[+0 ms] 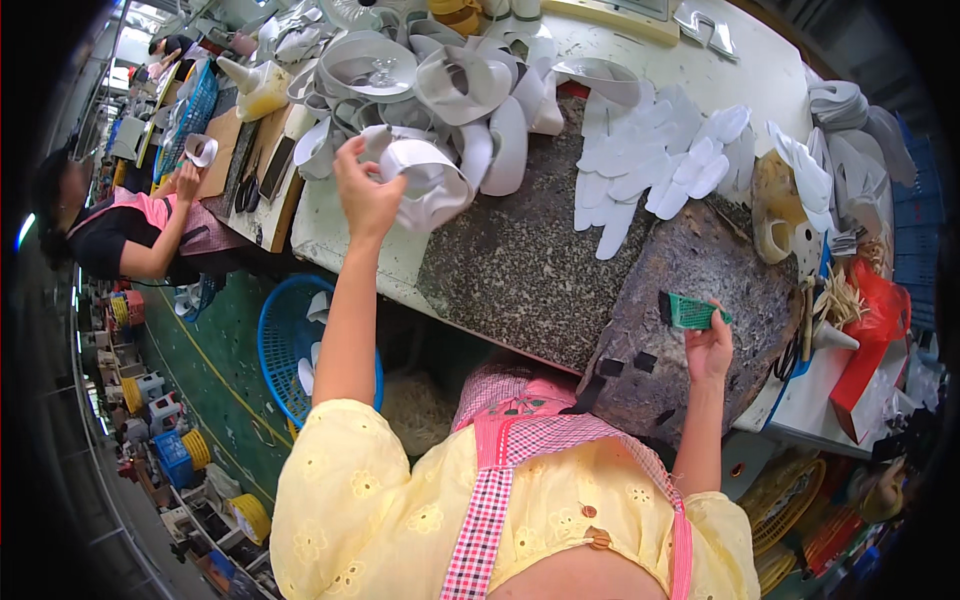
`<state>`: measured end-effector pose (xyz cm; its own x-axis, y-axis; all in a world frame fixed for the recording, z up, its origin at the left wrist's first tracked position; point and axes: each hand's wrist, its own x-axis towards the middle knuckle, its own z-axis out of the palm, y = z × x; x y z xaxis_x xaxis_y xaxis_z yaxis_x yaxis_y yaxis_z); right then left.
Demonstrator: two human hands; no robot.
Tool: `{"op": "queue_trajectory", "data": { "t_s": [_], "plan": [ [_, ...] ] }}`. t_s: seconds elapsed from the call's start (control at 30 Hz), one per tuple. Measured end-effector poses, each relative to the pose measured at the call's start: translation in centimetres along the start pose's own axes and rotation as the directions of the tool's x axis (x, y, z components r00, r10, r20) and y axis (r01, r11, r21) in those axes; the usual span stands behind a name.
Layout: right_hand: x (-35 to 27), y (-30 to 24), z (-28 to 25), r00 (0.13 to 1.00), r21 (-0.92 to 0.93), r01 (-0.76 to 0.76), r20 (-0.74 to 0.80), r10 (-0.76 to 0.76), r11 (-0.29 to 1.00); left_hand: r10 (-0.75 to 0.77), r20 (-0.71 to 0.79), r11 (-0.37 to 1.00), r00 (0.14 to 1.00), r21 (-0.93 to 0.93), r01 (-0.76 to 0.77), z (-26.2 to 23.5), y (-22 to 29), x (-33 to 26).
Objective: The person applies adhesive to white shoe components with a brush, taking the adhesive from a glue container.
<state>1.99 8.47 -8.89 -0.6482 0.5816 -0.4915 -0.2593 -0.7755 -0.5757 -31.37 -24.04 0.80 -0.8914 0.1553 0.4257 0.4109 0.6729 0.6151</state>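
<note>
Head view: a white band (pixel 436 210) lies just right of the curled left hand (pixel 368 192), grip unclear; the farther-off right hand (pixel 709 346) pinches a green strip (pixel 689 312).

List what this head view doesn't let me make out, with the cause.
In the head view:
Left hand: it hides its own contact, if any, with the white loop.
Green piece: one end covered by the right hand.
Blue basket: right part hidden by the left forearm.
Distant co-worker: too small to tell what is held.
</note>
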Motion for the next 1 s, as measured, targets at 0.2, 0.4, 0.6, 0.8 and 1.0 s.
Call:
{"op": "queue_trajectory", "data": {
  "t_s": [0.2,0.4,0.6,0.8,1.0],
  "plan": [
    [2.0,-3.6,0.2,0.998,-0.052,0.054,0.033,-0.052,0.997,0.053,0.161,0.892,0.986,-0.451,0.026,4.3,6.4,-0.5],
    [6.0,-10.8,0.0,0.707,-0.650,0.551,0.030,-0.706,0.524,0.594,-0.144,0.685,0.791,-0.425,-0.592,11.3,15.5,-5.6],
    [12.2,-15.5,-1.9,0.361,-0.819,0.535,0.444,-0.820,-0.208,0.741,0.671,0.444,0.025,-0.461,-0.768,15.5,10.1,-13.8],
    [13.7,-19.9,-2.5,0.416,-0.743,0.577,0.625,-0.661,-0.340,0.469,0.820,0.718,0.329,-0.136,-0.683,13.7,14.2,-14.3],
    [10.7,-19.4,-4.2,0.574,-0.694,0.718,0.632,-0.520,-0.050,0.064,0.812,0.932,0.580,0.159,-0.325,17.3,18.3,-16.7]
  ]
}}
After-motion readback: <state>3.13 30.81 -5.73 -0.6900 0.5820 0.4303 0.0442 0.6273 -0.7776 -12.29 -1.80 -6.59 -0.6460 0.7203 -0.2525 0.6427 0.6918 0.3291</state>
